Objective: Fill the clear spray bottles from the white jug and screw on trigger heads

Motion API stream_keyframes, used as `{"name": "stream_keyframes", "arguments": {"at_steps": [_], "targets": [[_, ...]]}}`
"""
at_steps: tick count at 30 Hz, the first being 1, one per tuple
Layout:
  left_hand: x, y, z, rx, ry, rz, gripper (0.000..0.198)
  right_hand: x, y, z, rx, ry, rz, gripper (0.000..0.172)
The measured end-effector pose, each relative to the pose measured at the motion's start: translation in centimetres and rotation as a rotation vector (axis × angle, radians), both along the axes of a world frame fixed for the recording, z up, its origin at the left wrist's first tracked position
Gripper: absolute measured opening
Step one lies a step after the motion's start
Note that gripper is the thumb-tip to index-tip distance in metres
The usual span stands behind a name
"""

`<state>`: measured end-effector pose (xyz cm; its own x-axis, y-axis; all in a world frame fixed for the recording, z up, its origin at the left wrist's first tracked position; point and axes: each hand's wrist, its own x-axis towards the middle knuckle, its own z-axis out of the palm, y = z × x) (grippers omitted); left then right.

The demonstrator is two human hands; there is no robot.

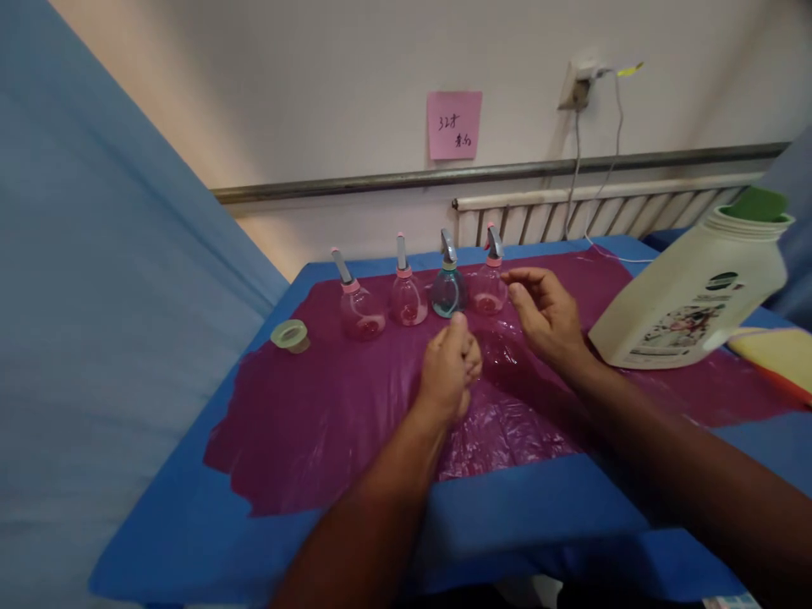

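"So, grips first: what is each hand doing?"

"Right hand (546,317): grasp released, fingers loosely bent, thumb apart from them. Left hand (447,368): fingers curled into a fist, thumb on top. Contents, if any, hidden; cannot tell."

"Nearest object?"

"For the right, a transparent pink, round-bodied spray bottle with a grey trigger head (488,288), directly left of its fingertips. Contact or narrow gap: not resolvable."

"Its long axis?"

"Upright. Fingers point at it from the side, roughly square to that axis. Right hand is clearly the nearer; I judge that side-on line to be the relation that matters. The left sits lower, toward the wearer, just in front of a transparent blue-green spray bottle (448,292)."

"Further out?"

"Leftward, an upright pink-collared spray bottle (409,300), then another pink-collared one with its head leaning left (363,313), then a pale green, cup-shaped plastic piece (290,336). Well right, a large cream plastic jug (698,288), tilted. Beneath the bottles, a shiny purple plastic sheet (304,423) over a blue-covered table (526,491)."
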<state>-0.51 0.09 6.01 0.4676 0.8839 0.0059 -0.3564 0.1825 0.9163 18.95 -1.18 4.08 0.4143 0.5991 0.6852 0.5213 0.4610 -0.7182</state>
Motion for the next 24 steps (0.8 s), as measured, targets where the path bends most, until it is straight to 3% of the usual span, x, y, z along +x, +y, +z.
{"name": "stream_keyframes", "arguments": {"at_steps": [3, 7, 15, 19, 24], "targets": [[-0.3, 1.0, 1.1, -0.299, -0.152, -0.059, 0.070, -2.1, -2.6, -0.3, -0.018, -0.098, 0.056, 0.022], [-0.6, 1.7, 1.5, -0.482, -0.249, -0.037, 0.063, -3.3, -4.3, -1.3, -0.014, -0.322, 0.196, 0.020], [-0.6, 1.6, 1.5, -0.552, -0.264, -0.022, 0.059, -4.1, -4.2, -1.6, -0.009, -0.370, 0.358, 0.029], [-0.2, 1.0, 1.5, -0.563, -0.255, -0.033, 0.060, -4.0, -4.2, -1.8, -0.005, -0.343, 0.360, 0.030], [0.2, 0.3, 1.2, -0.558, -0.259, -0.065, 0.058, -3.8, -4.3, -2.1, -0.039, -0.311, 0.310, 0.043]]}}
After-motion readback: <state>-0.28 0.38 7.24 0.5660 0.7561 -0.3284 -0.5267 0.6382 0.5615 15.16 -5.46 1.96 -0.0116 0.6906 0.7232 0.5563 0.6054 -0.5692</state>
